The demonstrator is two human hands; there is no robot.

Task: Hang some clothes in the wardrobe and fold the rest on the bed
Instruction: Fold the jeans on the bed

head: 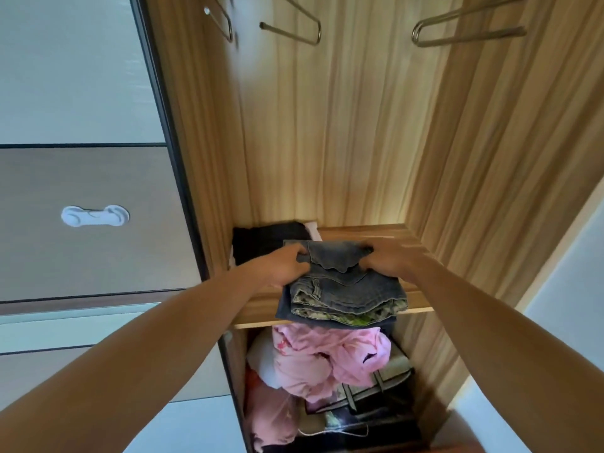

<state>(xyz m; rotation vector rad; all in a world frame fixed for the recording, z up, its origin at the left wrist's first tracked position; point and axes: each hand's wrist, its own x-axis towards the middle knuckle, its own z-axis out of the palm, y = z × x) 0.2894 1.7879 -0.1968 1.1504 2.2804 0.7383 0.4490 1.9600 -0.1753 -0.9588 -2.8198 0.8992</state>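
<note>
A folded pair of grey-blue jeans [343,289] lies on the wooden shelf [392,237] inside the open wardrobe, its front edge hanging slightly over the shelf lip. My left hand [287,263] grips the jeans' left side, fingers curled into the denim. My right hand [385,261] grips the right side the same way. A dark folded garment [261,243] sits on the shelf behind and to the left of the jeans.
Empty metal hangers [464,27] hang along the top of the wardrobe. Below the shelf, a pink garment [327,358] lies heaped over a storage bag [376,390]. A closed wardrobe door with a white child lock [94,216] stands at left.
</note>
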